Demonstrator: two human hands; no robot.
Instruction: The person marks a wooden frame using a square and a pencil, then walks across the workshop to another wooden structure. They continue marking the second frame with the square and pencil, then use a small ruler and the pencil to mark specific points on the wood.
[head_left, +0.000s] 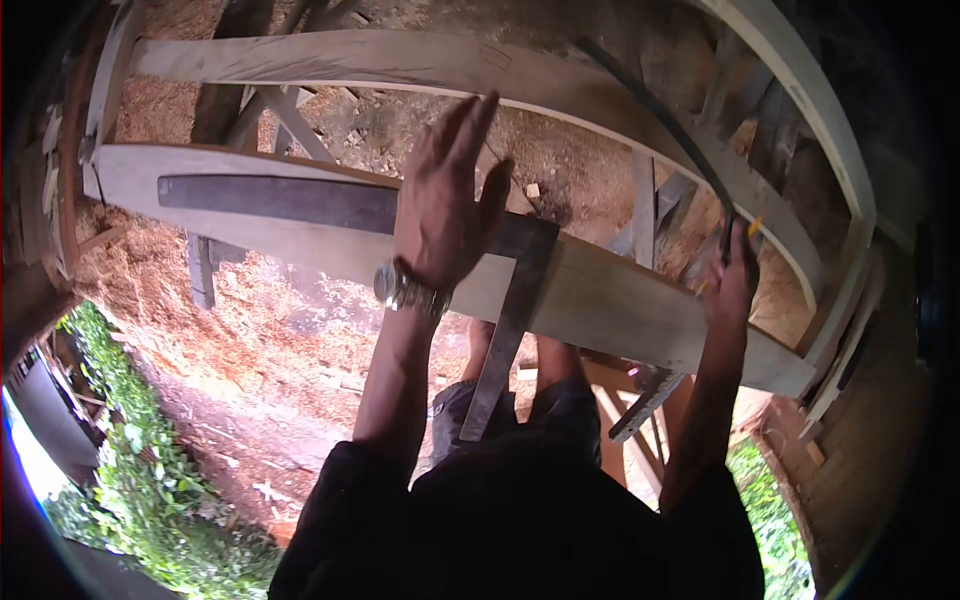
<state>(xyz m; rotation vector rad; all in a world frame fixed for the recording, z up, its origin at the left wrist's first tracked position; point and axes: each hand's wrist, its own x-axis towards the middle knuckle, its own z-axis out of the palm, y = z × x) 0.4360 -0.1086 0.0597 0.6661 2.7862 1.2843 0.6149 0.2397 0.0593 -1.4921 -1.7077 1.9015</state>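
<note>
A dark metal framing square (290, 200) lies on a pale wooden plank (600, 295), its long arm along the plank and its other arm reaching past the near edge. My left hand (447, 200), with a watch at the wrist, is over the square, fingers stretched out and thumb apart. It covers part of the long arm. On the right, my right hand (735, 275) is closed around a long, thin, dark strip (665, 115) that reaches up and away to the left. A yellow pencil (755, 227) also sticks out of that hand at both sides.
Beyond the plank runs a second long board (370, 58), joined to end pieces as a frame. A pale curved rail (800, 75) stands at the upper right. Wood shavings (270, 330) cover the ground. Green plants (150, 440) grow at the lower left.
</note>
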